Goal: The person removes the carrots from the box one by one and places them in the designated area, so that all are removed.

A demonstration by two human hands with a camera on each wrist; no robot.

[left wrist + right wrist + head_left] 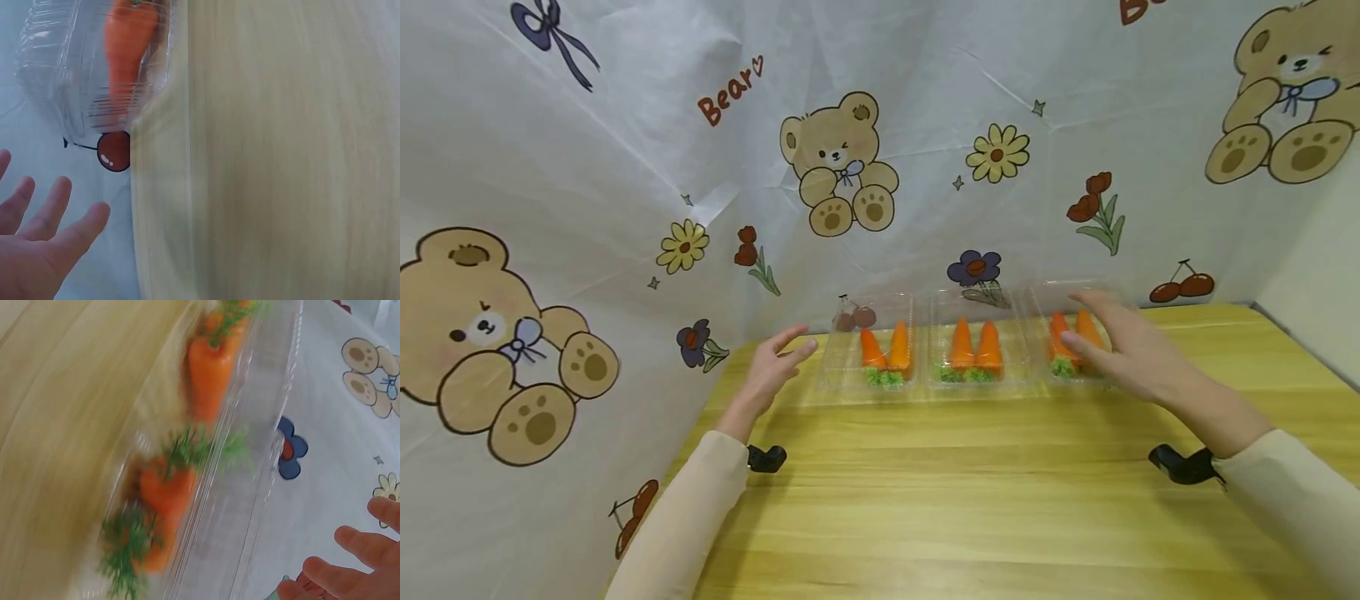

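Note:
Three clear plastic boxes stand in a row at the back of the table: a left box (838, 367), a middle box (1017, 354) and a right box (1041, 312). Their lids look raised toward the backdrop. Orange carrots with green tops lie inside, such as the carrot (962, 343) in the middle one. My left hand (767, 371) hovers left of the left box, fingers spread and holding nothing. Over the right box, partly hiding its carrots, is my right hand (1135, 354). Its fingers (331, 575) are extended and apart from the plastic in the right wrist view.
A wooden table (940, 483) spreads out in front of the boxes. Behind and left of it hangs a white sheet (925, 67) printed with bears, flowers and cherries. A pale wall (1318, 258) borders the right side. Black wrist mounts (1183, 464) sit at both sleeves.

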